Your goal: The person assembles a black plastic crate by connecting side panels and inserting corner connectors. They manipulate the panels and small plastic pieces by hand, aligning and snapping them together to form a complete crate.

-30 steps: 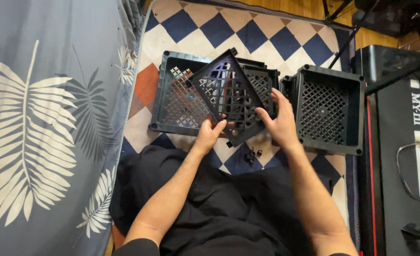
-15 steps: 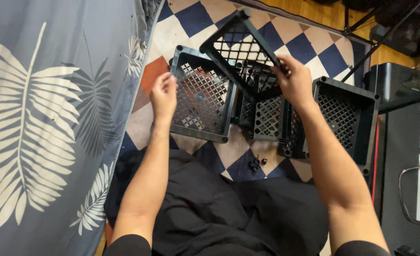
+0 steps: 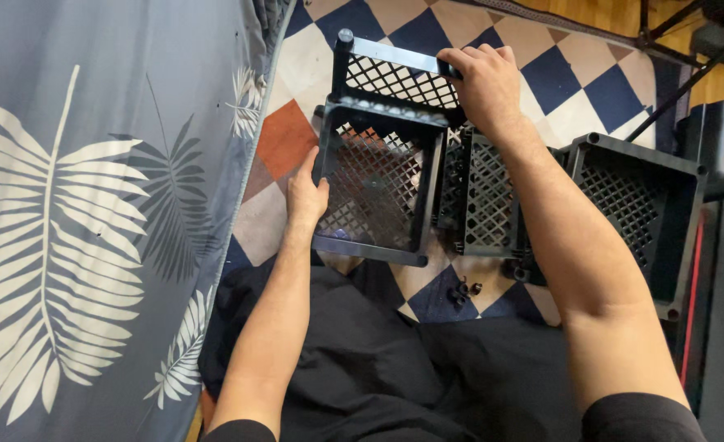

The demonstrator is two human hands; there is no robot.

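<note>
Head view, the only one. We looked straight down over our lap onto a checkered rug (image 3: 534, 78) with a leaf-print bedspread (image 3: 92, 205) at our left.

Right hand (image 3: 481, 78): closed over the upper rail of a black lattice panel (image 3: 395, 78), fingers curled round the bar near its right end. The panel stood nearly upright, its long axis running left to right across the view, its lower edge at or just above the far wall of a partly built black crate (image 3: 374, 184). We could not tell whether the two edges touched or sat a hair apart.

Left hand (image 3: 306, 196): pressed flat against the outside of the crate's left wall, fingers extended along it, thumb side up. A steadying grip, not a closed one; it held nothing else.

Relation noted: the panel lay beyond the crate, away from our body, with the right hand on it and the left hand nearer to us on the crate's side. The panel's length matched the run of the crate's far wall.

Also present: further lattice panels (image 3: 485, 196) stacked just right of the crate, an assembled black crate (image 3: 640, 205) further right, and small black connector pieces (image 3: 460, 290) on the rug near our lap.
</note>
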